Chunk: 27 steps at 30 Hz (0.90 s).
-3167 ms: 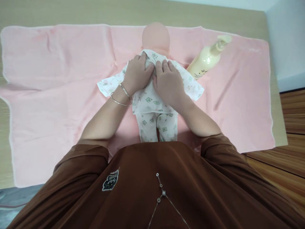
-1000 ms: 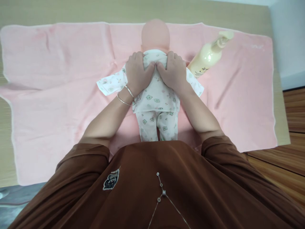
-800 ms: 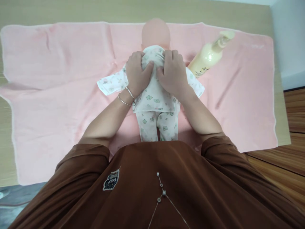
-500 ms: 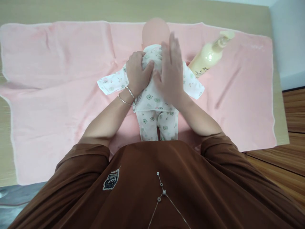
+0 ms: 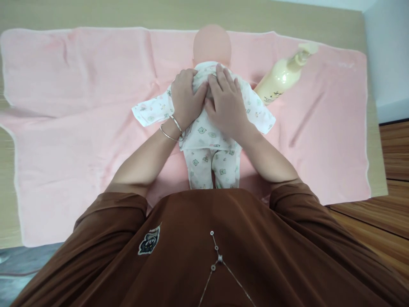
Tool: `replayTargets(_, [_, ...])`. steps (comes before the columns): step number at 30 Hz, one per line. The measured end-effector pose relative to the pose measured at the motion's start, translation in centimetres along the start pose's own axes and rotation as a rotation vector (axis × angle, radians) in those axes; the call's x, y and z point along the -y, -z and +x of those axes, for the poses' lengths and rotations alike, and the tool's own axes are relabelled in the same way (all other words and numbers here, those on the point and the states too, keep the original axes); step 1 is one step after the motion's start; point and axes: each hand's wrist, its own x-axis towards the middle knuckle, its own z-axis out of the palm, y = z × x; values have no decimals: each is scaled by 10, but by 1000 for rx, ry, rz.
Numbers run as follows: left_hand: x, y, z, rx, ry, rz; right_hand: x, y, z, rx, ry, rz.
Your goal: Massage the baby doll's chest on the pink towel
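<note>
A baby doll [image 5: 212,44] lies on the pink cloth, its bald head away from me and no face showing. It wears a white printed top [image 5: 207,132] and matching trousers [image 5: 225,168], with the sleeves spread out to both sides. My left hand [image 5: 188,97] rests on the left shoulder and side of the top, its thumb pointing inward across the back. My right hand [image 5: 226,100] lies flat on the upper back of the top, fingers a little apart, its thumb close to the left thumb.
A cream pump bottle [image 5: 279,79] lies tilted to the right of the doll, near its sleeve. Under everything is the pink cloth [image 5: 79,85], on a light wooden table [image 5: 172,16]. Wood-grained boards [image 5: 396,157] show at the right.
My right hand, which was raised and blurred, has come down onto the doll's upper back. My left hand has kept its place on the doll.
</note>
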Motion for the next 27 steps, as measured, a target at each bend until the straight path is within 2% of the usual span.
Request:
replayTargets(5, [1,-2,0,-20,11,-31,6,13,-6,-129,61,-52])
replayTargets(11, [0,-2,0,-53,-19,-7,3,-12,0,-72,77,-115])
replayTargets(17, [1,0,-1,-46,-38,-20,5,2,-1,-118,101,-59])
replayTargets(23, [3,-4,2,-50,-5,8,9,-12,-3,-76,60,-105])
replayTargets(25, [0,0,0,-27,2,28,20,-13,-11,-63,146,-96])
replayTargets(27, [-6,8,-5,-15,-23,25,36,-9,-25,-36,346,-75])
